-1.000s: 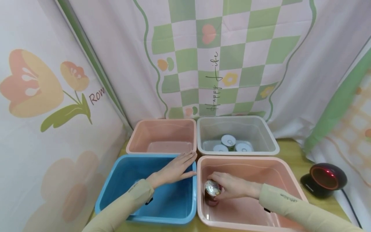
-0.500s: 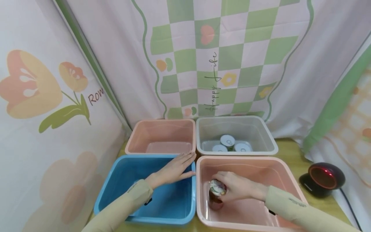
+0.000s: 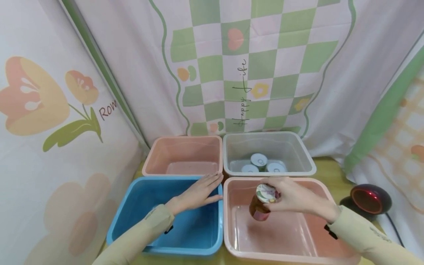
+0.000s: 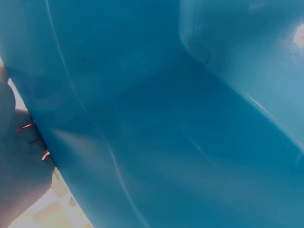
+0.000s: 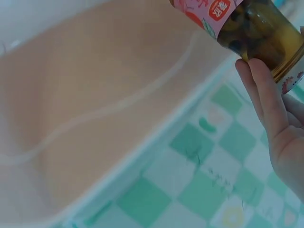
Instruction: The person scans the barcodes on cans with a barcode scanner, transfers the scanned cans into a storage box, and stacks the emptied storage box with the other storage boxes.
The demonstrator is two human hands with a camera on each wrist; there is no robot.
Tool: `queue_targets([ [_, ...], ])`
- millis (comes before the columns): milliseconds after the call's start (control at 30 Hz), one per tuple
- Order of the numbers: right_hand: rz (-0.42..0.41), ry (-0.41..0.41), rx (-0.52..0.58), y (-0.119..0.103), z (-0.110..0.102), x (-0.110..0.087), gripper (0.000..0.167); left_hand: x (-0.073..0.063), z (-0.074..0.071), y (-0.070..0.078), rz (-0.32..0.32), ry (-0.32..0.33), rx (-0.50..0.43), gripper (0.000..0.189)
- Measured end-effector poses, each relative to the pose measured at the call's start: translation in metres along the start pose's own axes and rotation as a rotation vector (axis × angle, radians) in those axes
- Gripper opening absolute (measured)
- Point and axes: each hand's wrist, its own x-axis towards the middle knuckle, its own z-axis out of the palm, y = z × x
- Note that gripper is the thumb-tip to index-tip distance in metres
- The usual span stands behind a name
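My right hand grips a glass jar near its printed lid, holding it tilted above the floor of the front pink bin. In the right wrist view the jar shows dark chunks in amber liquid and a pink label. My left hand lies with straight fingers on the far right corner of the blue bin, fingertips near where the bins meet. Part of that hand shows at the edge of the left wrist view.
Several bins stand together. The back grey bin holds three white-topped cans. Left of it is another pink bin. A black round device with a red light sits at the right, and curtains hang behind.
My right hand has lifted the jar from the front pink bin's left side and carried it up and to the right. My left hand has stayed in place.
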Motion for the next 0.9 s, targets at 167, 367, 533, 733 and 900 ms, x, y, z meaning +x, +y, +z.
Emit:
queue_targets([
  [167, 0.008, 0.096, -0.091, 0.005, -0.03, -0.006, 0.051, -0.001, -0.002, 0.001, -0.001, 0.0, 0.001, 0.075],
  [367, 0.049, 0.169, -0.174, 0.017, -0.065, -0.017, 0.059, -0.001, 0.001, 0.0, 0.012, 0.005, 0.012, 0.074],
  [533, 0.146, 0.199, -0.257, 0.026, -0.091, -0.027, 0.06, -0.001, 0.003, 0.0, 0.008, 0.008, 0.023, 0.074],
  [733, 0.35, 0.168, -0.323, 0.036, -0.117, -0.045, 0.057, -0.001, 0.002, 0.0, 0.004, 0.006, 0.027, 0.074],
  [900, 0.455, 0.159, -0.354, 0.048, -0.131, -0.059, 0.057, -0.001, 0.001, 0.001, -0.004, -0.004, 0.026, 0.074],
])
